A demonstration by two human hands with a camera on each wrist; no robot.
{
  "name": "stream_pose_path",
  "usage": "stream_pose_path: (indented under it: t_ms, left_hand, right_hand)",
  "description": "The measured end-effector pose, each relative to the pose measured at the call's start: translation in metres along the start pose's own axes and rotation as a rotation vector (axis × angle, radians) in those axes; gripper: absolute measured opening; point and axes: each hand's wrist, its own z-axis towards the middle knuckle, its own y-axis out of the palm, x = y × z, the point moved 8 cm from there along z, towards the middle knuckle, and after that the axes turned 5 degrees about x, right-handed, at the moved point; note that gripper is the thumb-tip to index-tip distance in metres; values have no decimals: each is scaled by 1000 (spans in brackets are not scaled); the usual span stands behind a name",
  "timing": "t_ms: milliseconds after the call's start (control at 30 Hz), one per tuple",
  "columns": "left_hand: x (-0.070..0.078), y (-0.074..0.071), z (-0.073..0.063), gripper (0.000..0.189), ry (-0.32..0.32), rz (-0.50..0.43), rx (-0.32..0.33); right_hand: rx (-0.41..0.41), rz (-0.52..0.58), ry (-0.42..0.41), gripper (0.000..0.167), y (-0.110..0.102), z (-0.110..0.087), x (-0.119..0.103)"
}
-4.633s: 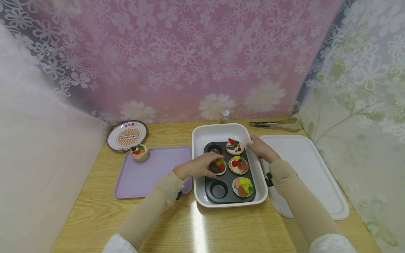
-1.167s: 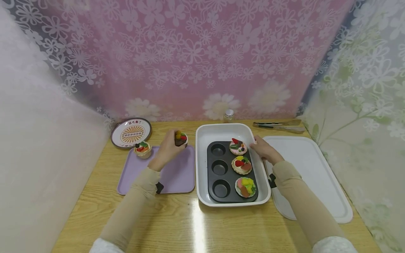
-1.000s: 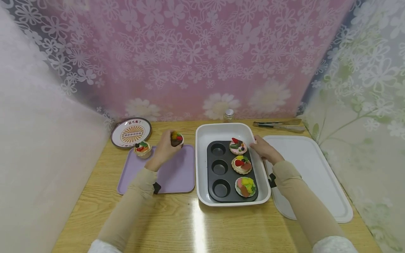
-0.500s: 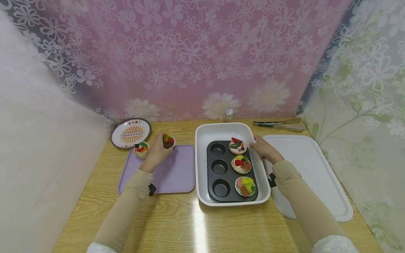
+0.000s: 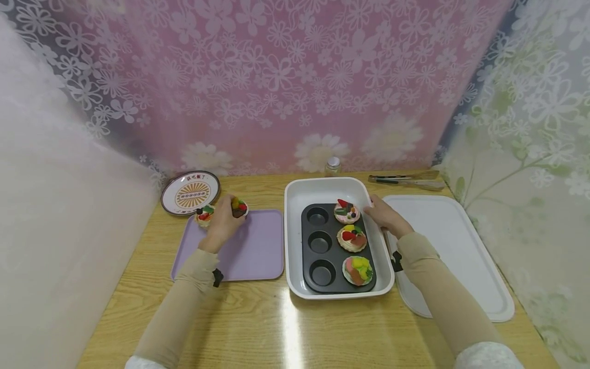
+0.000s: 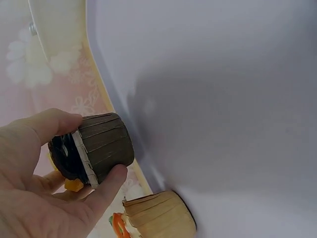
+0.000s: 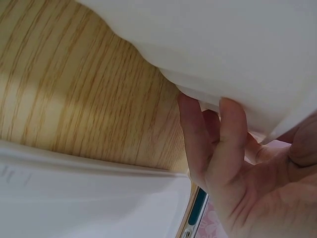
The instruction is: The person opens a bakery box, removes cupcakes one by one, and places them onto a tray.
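Note:
My left hand [image 5: 222, 221] pinches a cupcake with a dark brown cup [image 6: 109, 146] and fruit topping, over the back of the purple tray [image 5: 253, 251]. Beside it at the tray's back left corner sits a pale cupcake [image 6: 161, 218] with fruit on top, partly behind the hand in the head view. My right hand [image 5: 386, 215] grips the right wall of the deep white pan [image 5: 291, 277], thumb at the rim and fingers against the outside. Inside that pan lies a black muffin tin [image 5: 335, 284], three fruit-topped cupcakes [image 5: 352, 238] filling its right column, its left cups empty.
A patterned plate [image 5: 190, 192] lies at the back left, close to the purple tray. Behind the pan stands a small jar [image 5: 333, 166]. Tongs [image 5: 405, 180] lie at the back right, with a flat white tray [image 5: 454, 251] in front of them.
My left hand has taken the dark cupcake from the tin's left middle cup and carried it left over the purple tray, toward the pale one. My right hand stays at the pan's wall.

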Motion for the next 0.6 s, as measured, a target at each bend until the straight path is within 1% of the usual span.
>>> stream_pose_path:
  t_ms: [267, 500, 600]
  left_hand:
    - [-5, 2, -1, 61, 13, 33, 0]
    - [-10, 3, -3, 62, -16, 35, 3]
    - [-12, 3, -3, 63, -19, 37, -2]
  right_hand:
    - [6, -13, -9, 62, -2, 0, 0]
    - [0, 0, -14, 62, -1, 0, 0]
    - [6, -4, -12, 61, -1, 1, 0]
